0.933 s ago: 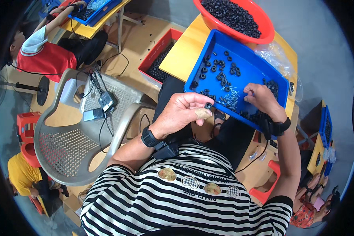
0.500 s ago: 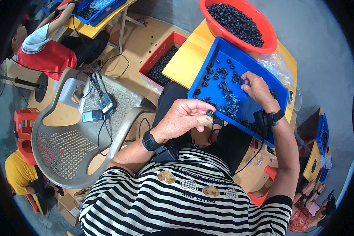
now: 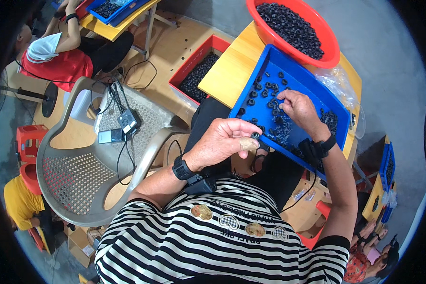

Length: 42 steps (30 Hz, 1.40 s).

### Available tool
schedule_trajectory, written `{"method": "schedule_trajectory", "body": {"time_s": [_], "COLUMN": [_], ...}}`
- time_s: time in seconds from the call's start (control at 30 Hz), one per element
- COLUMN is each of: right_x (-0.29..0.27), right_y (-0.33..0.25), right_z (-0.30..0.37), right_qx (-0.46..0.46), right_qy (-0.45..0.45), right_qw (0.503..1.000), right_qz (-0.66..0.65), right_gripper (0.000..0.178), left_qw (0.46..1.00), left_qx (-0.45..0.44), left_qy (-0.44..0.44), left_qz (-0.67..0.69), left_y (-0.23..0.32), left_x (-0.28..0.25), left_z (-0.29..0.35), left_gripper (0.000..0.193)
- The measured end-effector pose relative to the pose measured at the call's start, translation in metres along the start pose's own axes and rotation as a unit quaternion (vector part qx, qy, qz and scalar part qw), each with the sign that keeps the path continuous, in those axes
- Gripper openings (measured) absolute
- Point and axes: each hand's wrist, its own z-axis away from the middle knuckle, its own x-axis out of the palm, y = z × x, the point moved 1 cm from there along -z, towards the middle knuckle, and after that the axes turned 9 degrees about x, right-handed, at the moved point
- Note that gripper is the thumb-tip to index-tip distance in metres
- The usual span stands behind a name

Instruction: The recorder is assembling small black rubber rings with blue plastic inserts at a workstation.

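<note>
Between the thumb and index finger of my left hand (image 3: 220,142) is a small black ring-shaped part (image 3: 255,135), held just off the near edge of a blue tray (image 3: 307,87). Tan tape or a cover wraps that thumb. My right hand (image 3: 300,111) is over the tray with its fingers bent and pinched together; what they hold, if anything, is hidden. Loose black ring-shaped parts (image 3: 252,94) lie scattered at the tray's left side. Small shiny pieces (image 3: 282,130) are spread near its middle, and more dark parts (image 3: 329,120) are heaped to the right.
A red basin (image 3: 335,42) full of black parts stands behind the tray on a yellow table (image 3: 227,71). Left of it is a red box (image 3: 177,80) of dark parts. A grey plastic chair (image 3: 104,158) holds devices and cables. Other people sit at the left and lower right.
My right hand has shifted a little left over the tray, its fingers drawn closer together. My left hand still holds the black part. The whole view has shifted slightly.
</note>
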Motion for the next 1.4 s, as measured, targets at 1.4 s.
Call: {"method": "schedule_trajectory", "body": {"time_s": [1.4], "right_x": [0.017], "right_y": [0.004], "right_z": [-0.004], "right_qx": [-0.079], "right_qy": [0.058], "right_qw": [0.995], "right_qz": [-0.018], "right_gripper": [0.014], "left_qw": [1.0], "left_qx": [0.01], "left_qy": [0.02], "left_qz": [0.019], "left_y": [-0.006], "left_x": [-0.005], "left_z": [0.001], "left_gripper": [0.024]}}
